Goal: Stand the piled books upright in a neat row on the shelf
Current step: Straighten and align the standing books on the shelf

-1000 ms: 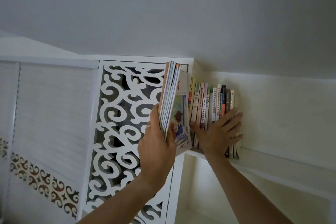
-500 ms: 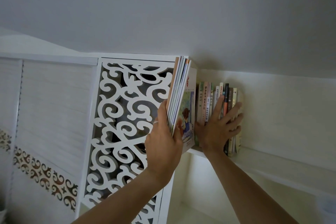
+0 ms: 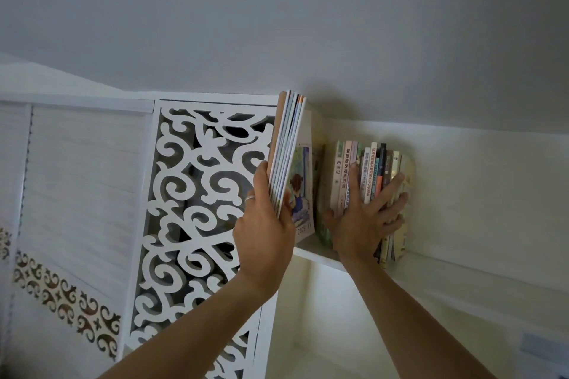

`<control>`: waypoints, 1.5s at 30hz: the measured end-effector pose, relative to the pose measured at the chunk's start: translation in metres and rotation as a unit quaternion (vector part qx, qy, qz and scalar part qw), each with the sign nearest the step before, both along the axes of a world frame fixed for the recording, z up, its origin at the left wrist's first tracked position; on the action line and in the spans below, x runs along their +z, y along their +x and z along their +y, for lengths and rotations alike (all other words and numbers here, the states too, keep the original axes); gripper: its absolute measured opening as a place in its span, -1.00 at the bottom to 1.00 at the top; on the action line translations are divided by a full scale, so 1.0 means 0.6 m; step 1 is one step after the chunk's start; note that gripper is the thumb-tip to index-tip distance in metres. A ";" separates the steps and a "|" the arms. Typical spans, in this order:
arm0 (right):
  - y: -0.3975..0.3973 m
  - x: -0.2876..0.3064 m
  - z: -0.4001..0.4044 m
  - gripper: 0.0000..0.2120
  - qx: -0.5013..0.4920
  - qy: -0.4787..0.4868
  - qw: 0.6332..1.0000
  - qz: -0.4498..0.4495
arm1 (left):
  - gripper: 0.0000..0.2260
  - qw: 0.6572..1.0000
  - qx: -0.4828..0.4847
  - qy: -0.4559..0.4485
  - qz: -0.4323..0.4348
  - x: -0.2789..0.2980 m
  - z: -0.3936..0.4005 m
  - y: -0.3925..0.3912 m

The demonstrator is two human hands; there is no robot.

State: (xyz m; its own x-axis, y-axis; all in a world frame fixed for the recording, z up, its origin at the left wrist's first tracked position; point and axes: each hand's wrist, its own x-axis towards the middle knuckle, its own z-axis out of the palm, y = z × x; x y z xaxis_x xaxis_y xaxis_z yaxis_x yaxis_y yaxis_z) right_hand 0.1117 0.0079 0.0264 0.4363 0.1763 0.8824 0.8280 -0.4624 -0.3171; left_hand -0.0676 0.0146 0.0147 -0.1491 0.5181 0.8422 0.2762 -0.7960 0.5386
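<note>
My left hand (image 3: 264, 234) grips a stack of thin magazines (image 3: 288, 144) upright by its lower edge, just left of the white shelf (image 3: 431, 268), partly in front of its left side panel. An illustrated magazine (image 3: 303, 191) stands at the shelf's left end behind the stack. My right hand (image 3: 366, 221) lies flat with spread fingers over the spines of a row of upright books (image 3: 369, 169) and holds them together. A gap separates the illustrated magazine from the row.
A white carved scrollwork panel (image 3: 197, 194) forms the cabinet side at left. Beyond it is a ribbed white wall panel (image 3: 83, 178) with a brown ornamental band. The ceiling is close above the shelf. The shelf board runs bare to the right of the books.
The row of books under my right hand has shifted right, opening a gap beside the illustrated magazine. My left hand has brought the magazine stack a little higher and closer to the shelf.
</note>
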 end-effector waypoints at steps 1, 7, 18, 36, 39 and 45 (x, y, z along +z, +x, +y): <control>0.000 0.000 0.000 0.11 -0.001 -0.001 1.000 -0.001 | -0.43 1.000 0.000 0.001 -0.004 0.002 -0.001 0.002; 0.005 -0.002 -0.002 0.05 0.005 0.011 1.000 -0.005 | -0.37 1.000 -0.003 0.007 0.016 0.006 -0.003 0.041; 0.019 -0.009 -0.006 0.02 0.006 -0.002 1.000 -0.020 | -0.39 0.996 -0.084 -0.013 0.027 -0.017 0.089 0.166; 0.099 -0.037 -0.060 0.38 0.176 0.068 0.976 0.106 | -0.38 0.965 0.150 0.147 0.154 -0.019 0.164 0.210; 0.100 -0.045 -0.063 0.36 0.229 0.064 0.963 0.126 | -0.43 0.977 0.081 0.170 0.106 -0.029 0.172 0.206; 0.095 -0.046 -0.066 0.31 0.253 0.046 0.959 0.117 | -0.68 0.996 -0.049 0.077 -0.003 -0.023 0.132 0.198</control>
State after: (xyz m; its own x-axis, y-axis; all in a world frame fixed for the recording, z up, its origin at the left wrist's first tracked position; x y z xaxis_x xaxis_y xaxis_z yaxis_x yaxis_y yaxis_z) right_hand 0.1687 -0.0318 -0.0010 0.5031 0.3441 0.7928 0.8403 0.0197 -0.5417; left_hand 0.0510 0.0938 0.0009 -0.1101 0.3943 0.9124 0.1909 -0.8925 0.4087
